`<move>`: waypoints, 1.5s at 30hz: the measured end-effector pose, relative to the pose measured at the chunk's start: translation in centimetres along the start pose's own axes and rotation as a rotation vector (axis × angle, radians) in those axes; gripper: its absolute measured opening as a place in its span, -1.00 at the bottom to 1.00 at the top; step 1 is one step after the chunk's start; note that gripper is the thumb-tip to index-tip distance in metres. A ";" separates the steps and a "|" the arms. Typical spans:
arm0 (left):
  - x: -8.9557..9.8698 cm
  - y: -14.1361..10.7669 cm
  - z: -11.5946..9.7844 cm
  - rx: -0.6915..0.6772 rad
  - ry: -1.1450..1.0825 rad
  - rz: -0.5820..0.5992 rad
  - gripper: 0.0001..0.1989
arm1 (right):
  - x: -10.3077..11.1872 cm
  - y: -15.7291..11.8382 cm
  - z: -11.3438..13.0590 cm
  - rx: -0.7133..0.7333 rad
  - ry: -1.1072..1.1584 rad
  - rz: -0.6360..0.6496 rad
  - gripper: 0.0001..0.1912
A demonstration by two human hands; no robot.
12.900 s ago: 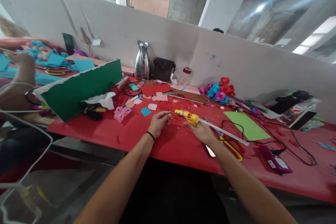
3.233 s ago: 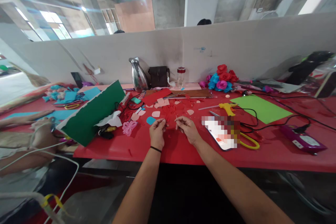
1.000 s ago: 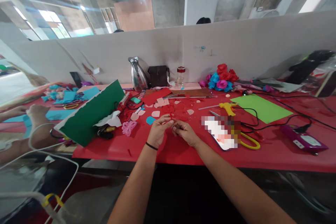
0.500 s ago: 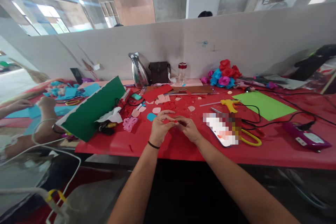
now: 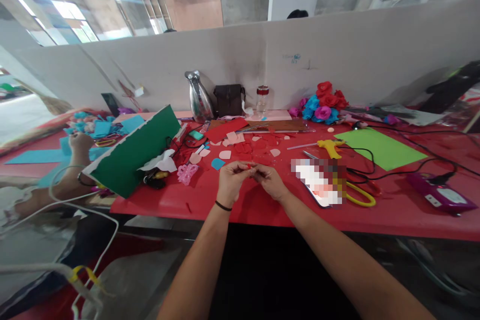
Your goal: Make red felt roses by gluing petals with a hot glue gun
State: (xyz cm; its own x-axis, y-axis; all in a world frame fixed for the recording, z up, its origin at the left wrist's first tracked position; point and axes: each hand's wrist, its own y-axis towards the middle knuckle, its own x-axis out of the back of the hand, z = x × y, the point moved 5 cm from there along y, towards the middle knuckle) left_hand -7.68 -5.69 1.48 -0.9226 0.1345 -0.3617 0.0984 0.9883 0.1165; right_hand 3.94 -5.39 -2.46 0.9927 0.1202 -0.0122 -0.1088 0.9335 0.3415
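My left hand [image 5: 232, 180] and my right hand [image 5: 270, 181] meet over the red-covered table [image 5: 210, 205], fingertips pinched together. Between them is a small red piece [image 5: 249, 166], perhaps paper; most of it is hidden by the fingers. Both hands are closed on it. Just beyond lie cut petal shapes, among them a blue one [image 5: 218, 163] and a pale pink one [image 5: 225, 155]. Red paper scraps [image 5: 243, 148] are scattered farther back. To the right of my right hand lies a phone [image 5: 313, 185], its screen blurred out.
Right of the phone are yellow-handled scissors [image 5: 360, 195], a yellow glue gun [image 5: 330, 148], a green sheet [image 5: 386, 147] and a purple power strip [image 5: 440, 194]. A leaning green board [image 5: 138, 155] stands left, with another person's arm [image 5: 75, 165] beyond. Paper flowers [image 5: 322, 105] and a metal jug [image 5: 199, 97] line the back.
My left fingers, partly raised before, have curled in to a pinch at the red piece. At the far left, the other person's arm has shifted. The view has moved slightly.
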 end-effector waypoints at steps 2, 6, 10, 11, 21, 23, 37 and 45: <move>0.1 0.0 0.3 0.004 0.000 -0.005 -0.79 | 0.0 0.0 0.0 -0.001 0.009 -0.003 -0.80; 0.5 0.1 1.1 -0.001 -0.002 -0.054 -0.80 | 0.0 0.0 0.2 -0.006 0.024 -0.007 -0.80; 0.6 0.3 1.5 0.017 -0.006 -0.096 -0.80 | 0.0 0.1 0.3 -0.017 0.043 -0.007 -0.78; 0.5 0.3 1.5 0.019 -0.005 -0.100 -0.81 | 0.0 0.1 0.3 -0.021 0.051 -0.008 -0.78; -0.1 0.5 1.6 -0.042 0.056 -0.148 -0.80 | 0.0 0.0 0.0 -0.037 0.090 -0.010 -0.79; -0.2 0.5 1.5 -0.046 0.058 -0.146 -0.80 | 0.1 0.0 -0.1 -0.039 0.091 -0.016 -0.80; -0.8 0.1 0.1 0.027 0.028 -0.146 -0.85 | 0.3 0.2 -0.5 -0.046 0.108 -0.041 -0.80; -0.4 0.1 0.7 0.047 -0.052 -0.129 -0.85 | 0.3 0.0 -0.4 -0.051 0.099 -0.054 -0.77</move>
State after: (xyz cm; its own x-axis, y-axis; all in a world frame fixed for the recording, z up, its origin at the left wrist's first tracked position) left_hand -7.01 -5.57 1.03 -0.9083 0.0087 -0.4183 -0.0012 0.9997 0.0234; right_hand 4.19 -5.22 -2.86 0.9873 0.0998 -0.1233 -0.0603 0.9551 0.2900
